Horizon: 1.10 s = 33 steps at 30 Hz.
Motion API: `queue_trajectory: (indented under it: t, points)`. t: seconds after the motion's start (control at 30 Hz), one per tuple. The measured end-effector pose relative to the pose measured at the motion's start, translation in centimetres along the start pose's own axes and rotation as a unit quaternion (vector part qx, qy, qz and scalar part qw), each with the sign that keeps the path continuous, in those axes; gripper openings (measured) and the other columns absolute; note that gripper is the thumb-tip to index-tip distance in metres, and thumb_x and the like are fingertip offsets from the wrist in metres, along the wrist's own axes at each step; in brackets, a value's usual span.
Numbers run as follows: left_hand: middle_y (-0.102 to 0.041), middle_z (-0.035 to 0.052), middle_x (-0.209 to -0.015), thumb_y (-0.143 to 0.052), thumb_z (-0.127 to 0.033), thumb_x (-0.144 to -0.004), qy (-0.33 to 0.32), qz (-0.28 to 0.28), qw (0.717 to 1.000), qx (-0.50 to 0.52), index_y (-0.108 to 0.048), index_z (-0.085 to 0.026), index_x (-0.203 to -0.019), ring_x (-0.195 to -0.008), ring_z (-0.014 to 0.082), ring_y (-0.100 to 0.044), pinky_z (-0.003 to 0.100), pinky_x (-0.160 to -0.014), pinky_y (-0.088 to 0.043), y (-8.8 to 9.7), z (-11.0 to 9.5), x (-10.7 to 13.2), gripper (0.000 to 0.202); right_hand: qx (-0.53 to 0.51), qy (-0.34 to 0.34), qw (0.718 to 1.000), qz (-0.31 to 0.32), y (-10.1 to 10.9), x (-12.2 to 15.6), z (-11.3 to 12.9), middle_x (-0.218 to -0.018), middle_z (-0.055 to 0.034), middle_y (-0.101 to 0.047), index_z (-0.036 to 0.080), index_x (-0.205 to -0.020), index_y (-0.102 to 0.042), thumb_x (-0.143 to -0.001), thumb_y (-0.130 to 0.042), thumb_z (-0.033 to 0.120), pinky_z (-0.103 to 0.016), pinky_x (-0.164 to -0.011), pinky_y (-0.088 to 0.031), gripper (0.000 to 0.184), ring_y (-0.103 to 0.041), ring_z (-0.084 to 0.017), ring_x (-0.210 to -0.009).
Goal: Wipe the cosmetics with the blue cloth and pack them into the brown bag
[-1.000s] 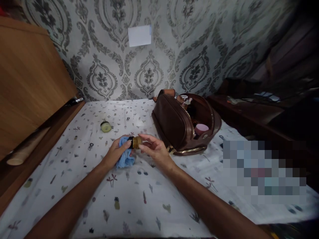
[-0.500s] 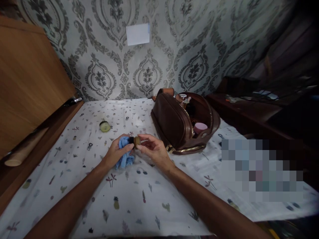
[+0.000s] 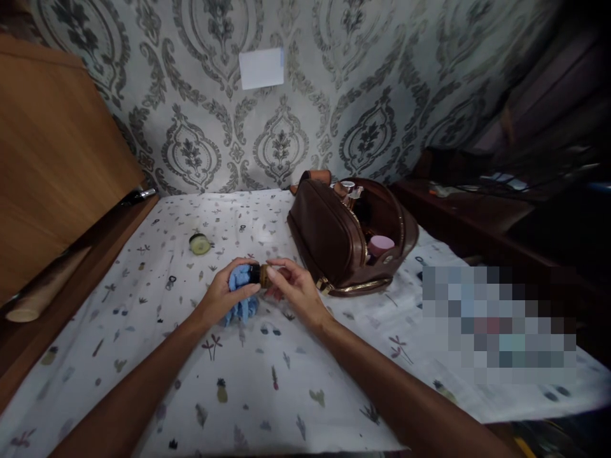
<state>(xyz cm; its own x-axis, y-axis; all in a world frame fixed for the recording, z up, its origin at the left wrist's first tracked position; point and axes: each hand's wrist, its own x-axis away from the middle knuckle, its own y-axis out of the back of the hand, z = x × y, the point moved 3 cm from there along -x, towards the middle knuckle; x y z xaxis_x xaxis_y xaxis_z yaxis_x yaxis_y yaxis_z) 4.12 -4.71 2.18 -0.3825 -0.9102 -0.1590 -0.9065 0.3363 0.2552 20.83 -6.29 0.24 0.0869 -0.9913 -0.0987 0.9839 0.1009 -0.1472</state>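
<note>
A small jar (image 3: 265, 276) with a black end and a brownish-yellow end lies sideways between my two hands. My left hand (image 3: 220, 290) is closed around its black end, with a crumpled blue cloth (image 3: 241, 310) bunched in the same grip and hanging below. The thumb and fingers of my right hand (image 3: 300, 291) pinch the brownish-yellow end. Both hands are just above the printed tablecloth. Beyond my left hand, a greenish jar with a dark lid (image 3: 199, 244) lies tipped on its side.
A brown leather bag (image 3: 324, 232) sits unzipped at the right, with a pink round item (image 3: 381, 245) and several other cosmetics inside. A wooden cabinet (image 3: 57, 152) borders the left side. Patterned wallpaper rises behind. A blurred-out patch covers the right of the tablecloth (image 3: 286, 381).
My right thumb has shifted over the brownish-yellow end, and its fingers have curled closer around it. More of the black end shows beside the cloth. The tipped greenish jar and bag stay put.
</note>
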Motion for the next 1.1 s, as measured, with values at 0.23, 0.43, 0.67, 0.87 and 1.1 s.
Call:
queue_trajectory:
  t: [0.23, 0.43, 0.67, 0.87, 1.1]
  points:
    - [-0.067, 0.0058, -0.104, -0.072, -0.044, -0.078, 0.003, -0.009, 1.000, 0.007, -0.061, -0.019, -0.112, -0.094, 0.0217, -0.064, 0.030, -0.083, -0.051, 0.20, 0.33, -0.10, 0.043, -0.054, -0.023, 0.997, 0.043, -0.19, -0.01, -0.14, -0.068, 0.0031, -0.065, 0.021, -0.118, -0.056, -0.074, -0.076, 0.052, -0.028, -0.059, -0.050, 0.058, -0.067, -0.016, -0.062]
    - [-0.066, 0.0048, -0.102, -0.072, -0.044, -0.079, -0.002, -0.006, 1.000, 0.014, -0.059, -0.019, -0.113, -0.090, 0.0194, -0.063, 0.028, -0.081, -0.050, 0.27, 0.61, -0.10, 0.045, -0.077, -0.027, 0.996, 0.049, -0.37, -0.16, -0.41, -0.070, 0.0035, -0.065, 0.021, -0.102, -0.059, -0.068, -0.082, 0.047, -0.026, -0.058, -0.049, 0.048, -0.065, -0.013, -0.061]
    - [-0.066, 0.0044, -0.108, -0.071, -0.041, -0.081, -0.028, 0.004, 0.999, -0.044, -0.059, -0.021, -0.115, -0.099, 0.0210, -0.062, 0.029, -0.086, -0.049, 0.02, 0.19, 0.17, 0.042, -0.032, -0.019, 0.999, 0.028, -0.12, -0.40, -0.44, -0.062, 0.0048, -0.062, 0.020, -0.080, -0.055, -0.067, -0.079, 0.057, -0.026, -0.056, -0.048, 0.046, -0.058, -0.011, -0.053]
    - [-0.064, 0.0049, -0.117, -0.070, -0.039, -0.081, -0.032, 0.010, 0.998, -0.052, -0.059, -0.023, -0.119, -0.106, 0.0231, -0.061, 0.032, -0.091, -0.050, -0.13, 0.12, 0.14, 0.043, -0.072, -0.059, 0.995, 0.028, -0.10, -0.30, -0.80, -0.065, 0.0026, -0.066, 0.020, -0.094, -0.060, -0.069, -0.077, 0.059, -0.028, -0.058, -0.049, 0.049, -0.063, -0.015, -0.059]
    - [-0.066, 0.0058, -0.115, -0.071, -0.039, -0.080, -0.030, 0.011, 0.999, -0.026, -0.060, -0.021, -0.117, -0.105, 0.0231, -0.063, 0.031, -0.090, -0.051, 0.30, 0.01, -0.12, 0.042, -0.123, -0.058, 0.989, 0.061, -0.33, -0.03, -0.56, -0.074, 0.0023, -0.068, 0.022, -0.100, -0.061, -0.067, -0.083, 0.048, -0.027, -0.067, -0.051, 0.047, -0.067, -0.013, -0.067]
